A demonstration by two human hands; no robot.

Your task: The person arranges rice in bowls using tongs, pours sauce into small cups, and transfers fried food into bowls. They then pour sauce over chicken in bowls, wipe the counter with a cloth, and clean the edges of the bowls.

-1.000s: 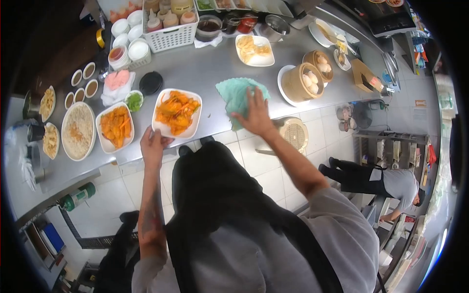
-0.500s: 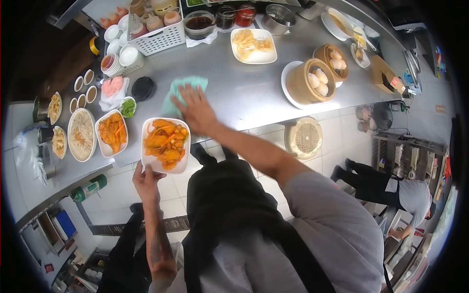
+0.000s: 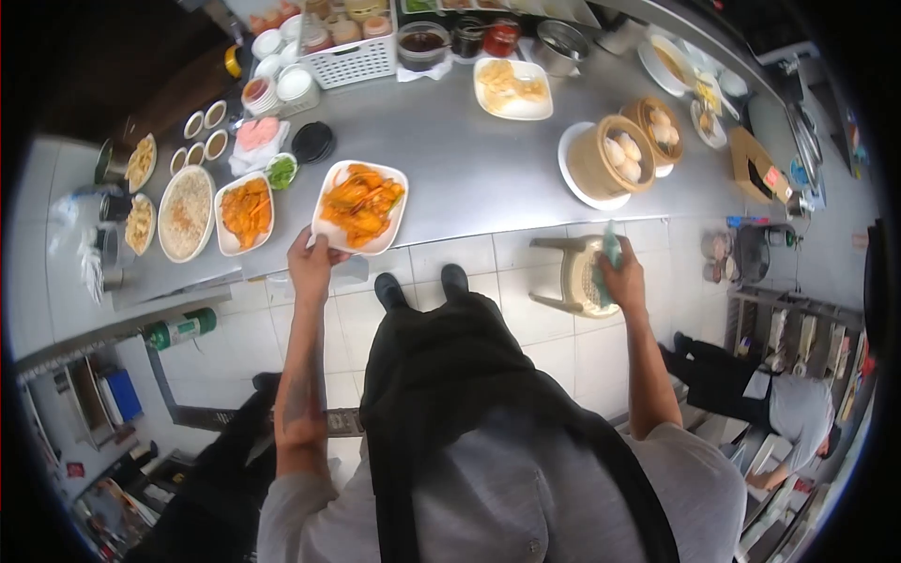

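Note:
My left hand (image 3: 312,260) grips the near left corner of a square white plate (image 3: 379,247), fingers closed on its rim. Saucy orange food (image 3: 362,205) with strips of vegetable lies on that plate, which is at the front edge of the steel counter (image 3: 460,183). Off to the right, out over the floor past the counter edge, my right hand (image 3: 624,278) is closed round a bunched green cloth (image 3: 611,247). A second plate of orange food (image 3: 246,214) sits left of the held one, beside an oval dish of rice (image 3: 186,220).
Two bamboo steamers (image 3: 601,155) with dumplings stand at the right of the counter. A plate of pale fried food (image 3: 513,89) lies farther back. Below the edge is a beige plastic stool (image 3: 572,281). A co-worker (image 3: 798,408) bends at shelves on the right.
My right hand has lifted the green cloth off the counter and swung right, past its front edge. The held plate has moved slightly up over the counter's edge. My view has shifted too.

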